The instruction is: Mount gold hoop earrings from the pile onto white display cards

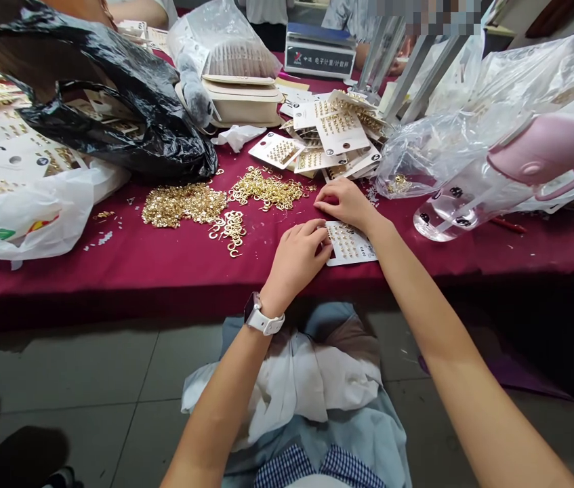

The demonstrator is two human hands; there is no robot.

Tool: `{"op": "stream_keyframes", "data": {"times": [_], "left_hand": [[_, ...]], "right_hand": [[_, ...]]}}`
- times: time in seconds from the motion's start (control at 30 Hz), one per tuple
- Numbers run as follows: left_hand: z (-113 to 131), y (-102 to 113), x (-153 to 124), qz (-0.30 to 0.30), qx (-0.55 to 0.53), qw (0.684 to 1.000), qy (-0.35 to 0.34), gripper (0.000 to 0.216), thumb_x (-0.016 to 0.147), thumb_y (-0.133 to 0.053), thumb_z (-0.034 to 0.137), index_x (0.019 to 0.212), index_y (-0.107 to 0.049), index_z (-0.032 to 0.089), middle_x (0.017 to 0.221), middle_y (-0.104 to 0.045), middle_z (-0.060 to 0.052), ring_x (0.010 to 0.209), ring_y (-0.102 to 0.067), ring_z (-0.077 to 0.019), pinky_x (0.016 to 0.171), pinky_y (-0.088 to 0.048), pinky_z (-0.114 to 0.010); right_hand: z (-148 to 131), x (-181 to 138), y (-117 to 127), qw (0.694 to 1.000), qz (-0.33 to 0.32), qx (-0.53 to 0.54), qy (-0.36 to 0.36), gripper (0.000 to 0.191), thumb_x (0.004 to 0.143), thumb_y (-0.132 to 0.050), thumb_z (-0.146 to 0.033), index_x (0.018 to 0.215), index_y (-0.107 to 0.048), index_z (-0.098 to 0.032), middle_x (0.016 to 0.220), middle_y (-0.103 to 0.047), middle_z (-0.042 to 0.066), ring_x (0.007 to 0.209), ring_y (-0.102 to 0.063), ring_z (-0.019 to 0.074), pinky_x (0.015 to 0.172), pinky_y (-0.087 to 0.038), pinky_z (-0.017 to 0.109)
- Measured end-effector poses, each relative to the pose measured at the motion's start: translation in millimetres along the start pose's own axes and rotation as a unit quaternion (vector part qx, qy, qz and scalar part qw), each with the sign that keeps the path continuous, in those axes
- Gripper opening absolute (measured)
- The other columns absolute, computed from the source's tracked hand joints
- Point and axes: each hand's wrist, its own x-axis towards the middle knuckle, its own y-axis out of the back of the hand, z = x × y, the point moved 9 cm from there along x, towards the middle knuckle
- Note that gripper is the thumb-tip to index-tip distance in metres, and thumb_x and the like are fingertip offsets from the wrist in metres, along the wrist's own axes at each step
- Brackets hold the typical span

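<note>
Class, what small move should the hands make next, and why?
Perhaps the left hand should steady the card, since it rests at the card's left edge while the right hand bends inward by the far edge.

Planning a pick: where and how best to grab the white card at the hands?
I'd pinch the white card at its near edge, coming in low from the near side. It is thin and looks flat, rows of gold pieces cover its middle, the left hand is at its left edge and the right hand at its far edge; the near edge looks uncovered.
</note>
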Motion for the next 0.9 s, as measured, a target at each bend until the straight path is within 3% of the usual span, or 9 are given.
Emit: {"op": "stream_keyframes", "data": {"times": [0.27, 0.37, 0.57, 0.73, 0.8, 0.9], "left_hand": [[-0.1, -0.7, 0.0, -0.006, -0.002, 1.000, 0.002, 0.009, 0.088, -0.054, 0.019, 0.082, -0.060, 0.019, 0.127, -0.058, -0.003, 0.110, -0.057, -0.0216, 0.100, -0.042, -0.040], [0.0, -0.6, -0.1, -0.003, 0.001, 1.000, 0.000, 0.008, 0.088, -0.054, 0.020, 0.083, -0.060, 0.019, 0.127, -0.058, -0.002, 0.110, -0.057, -0.0216, 0.099, -0.043, -0.039], [0.1, -0.3, 0.0, -0.001, 0.004, 1.000, -0.006, 0.010, 0.088, -0.053, 0.020, 0.082, -0.060, 0.018, 0.124, -0.059, -0.003, 0.107, -0.058, -0.0218, 0.097, -0.044, -0.039], [0.0, -1.4, 0.2, 0.003, 0.002, 1.000, -0.023, 0.012, 0.090, -0.053, 0.021, 0.084, -0.062, 0.016, 0.118, -0.060, -0.007, 0.103, -0.058, -0.0213, 0.095, -0.045, -0.037], [0.2, -1.9, 0.7, 0.008, 0.006, 0.999, -0.031, 0.012, 0.090, -0.053, 0.021, 0.088, -0.062, 0.014, 0.117, -0.059, -0.009, 0.103, -0.058, -0.0218, 0.095, -0.046, -0.037], [-0.9, -2.8, 1.6, 0.008, 0.000, 1.000, -0.026, 0.011, 0.089, -0.054, 0.019, 0.085, -0.062, 0.013, 0.114, -0.059, -0.010, 0.098, -0.059, -0.0205, 0.092, -0.047, -0.035]], "right_hand": [[6.8, -2.1, 2.8, 0.995, -0.013, 0.081, -0.062, 0.011, 0.074, -0.064, -0.019, 0.085, -0.067, -0.021, 0.088, -0.067, 0.004, 0.079, -0.057, 0.0189, 0.075, -0.047, 0.035], [8.7, -1.7, 2.1, 0.997, -0.011, 0.054, -0.061, 0.002, 0.075, -0.065, -0.021, 0.075, -0.067, -0.021, 0.082, -0.064, 0.004, 0.080, -0.056, 0.0192, 0.077, -0.046, 0.036], [8.5, -1.1, 14.4, 0.993, 0.003, 0.077, -0.087, 0.009, 0.076, -0.065, -0.023, 0.067, -0.066, -0.021, 0.079, -0.063, 0.003, 0.078, -0.057, 0.0186, 0.079, -0.047, 0.038], [-24.8, -46.3, 50.4, 0.977, 0.130, 0.135, -0.100, 0.012, 0.080, -0.064, -0.033, 0.074, -0.067, -0.023, 0.093, -0.063, 0.005, 0.090, -0.059, 0.0215, 0.078, -0.050, 0.039], [-38.4, -71.7, 50.9, 0.977, 0.152, 0.109, -0.105, 0.010, 0.079, -0.065, -0.033, 0.074, -0.067, -0.025, 0.091, -0.063, 0.004, 0.094, -0.059, 0.0229, 0.088, -0.047, 0.042], [-40.7, -98.9, 41.4, 0.968, 0.174, 0.116, -0.136, 0.008, 0.079, -0.066, -0.032, 0.074, -0.068, -0.026, 0.093, -0.063, 0.005, 0.094, -0.059, 0.0239, 0.090, -0.047, 0.044]]}}
